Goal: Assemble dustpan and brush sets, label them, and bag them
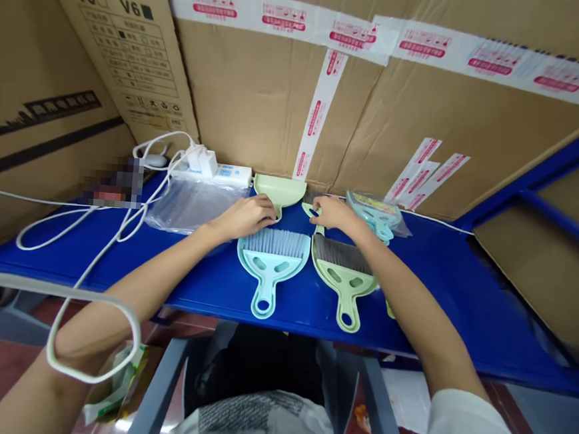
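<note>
At the back of the blue table, my left hand (250, 216) has its fingers closed around the handle of a pale green dustpan (279, 189). My right hand (337, 215) pinches a pale green hand brush (308, 209) with dark bristles, partly hidden by the fingers. Nearer the front edge lies a light blue dustpan (290, 274), with a light blue brush (266, 263) nested in it. To its right, beneath my right forearm, a green dustpan (319, 267) holds a green brush (347, 283) with dark bristles. Both nested sets point their handles toward me.
Clear plastic bags (190, 207) lie at the left, in front of a white power strip (235, 174). White cables (137, 212) loop across that side. A bagged light blue set (377, 214) sits at the back right. Cardboard (259, 94) walls the rear.
</note>
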The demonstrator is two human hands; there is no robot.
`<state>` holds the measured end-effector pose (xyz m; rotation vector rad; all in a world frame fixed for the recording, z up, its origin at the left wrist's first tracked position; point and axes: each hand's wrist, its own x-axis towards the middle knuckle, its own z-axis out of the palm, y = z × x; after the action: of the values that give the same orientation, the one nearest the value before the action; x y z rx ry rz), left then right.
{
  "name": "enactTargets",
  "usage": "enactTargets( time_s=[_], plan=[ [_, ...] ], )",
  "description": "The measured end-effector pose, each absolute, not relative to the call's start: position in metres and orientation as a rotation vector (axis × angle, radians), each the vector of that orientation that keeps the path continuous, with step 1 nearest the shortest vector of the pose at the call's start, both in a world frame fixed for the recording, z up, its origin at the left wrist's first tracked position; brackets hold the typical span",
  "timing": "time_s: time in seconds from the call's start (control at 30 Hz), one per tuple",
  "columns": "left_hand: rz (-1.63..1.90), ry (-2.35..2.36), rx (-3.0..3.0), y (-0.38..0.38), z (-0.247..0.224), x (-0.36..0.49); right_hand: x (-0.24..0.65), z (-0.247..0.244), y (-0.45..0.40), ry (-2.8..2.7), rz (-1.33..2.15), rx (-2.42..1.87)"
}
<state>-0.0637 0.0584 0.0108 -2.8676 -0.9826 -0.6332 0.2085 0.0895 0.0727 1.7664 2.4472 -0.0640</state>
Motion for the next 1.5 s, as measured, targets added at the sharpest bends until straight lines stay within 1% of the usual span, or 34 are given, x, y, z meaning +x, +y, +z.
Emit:
enactTargets(
  time_s=[0.23, 0.47, 0.7, 0.83, 0.9, 0.97, 1.03, 1.1, 1.13, 1.33, 1.5],
  plan=[
    [-0.642, -0.969, -2.853, 0.06, 0.007, -0.065, 0.2, 0.064, 0.083, 2.298, -0.075, 1.838],
    [-0.654, -0.958, -2.849, 0.06, 0.007, -0.066, 0.206, 0.068, 0.089, 2.335, -0.092, 1.832],
    [-0.663, -0.964, -2.865, 0.06, 0.007, -0.065, 0.212, 0.059, 0.098, 2.351, -0.071, 1.866],
    [-0.683, -0.992, -2.861, 0.057, 0.013, -0.065, 0.209, 0.07, 0.088, 2.399, 0.001, 1.862],
    [-0.756, -1.072, -2.774, 0.056, 0.02, -0.069, 0.206, 0.079, 0.076, 2.497, 0.028, 1.827],
    [-0.867, -1.19, -2.624, 0.056, 0.027, -0.074, 0.204, 0.085, 0.061, 2.684, -0.075, 1.671],
    [-0.953, -1.281, -2.499, 0.057, 0.032, -0.08, 0.206, 0.085, 0.046, 2.855, -0.319, 1.368],
    [-0.984, -1.333, -2.432, 0.057, 0.034, -0.082, 0.211, 0.079, 0.034, 2.888, -0.532, 1.1],
    [-0.978, -1.344, -2.418, 0.056, 0.034, -0.081, 0.214, 0.074, 0.029, 2.876, -0.581, 1.032],
    [-0.868, -1.292, -2.472, 0.049, 0.028, -0.068, 0.226, 0.048, 0.014, 2.893, -0.603, 1.091],
    [-0.865, -1.284, -2.495, 0.047, 0.027, -0.067, 0.224, 0.034, 0.016, 2.986, -0.641, 1.062]
  ],
)
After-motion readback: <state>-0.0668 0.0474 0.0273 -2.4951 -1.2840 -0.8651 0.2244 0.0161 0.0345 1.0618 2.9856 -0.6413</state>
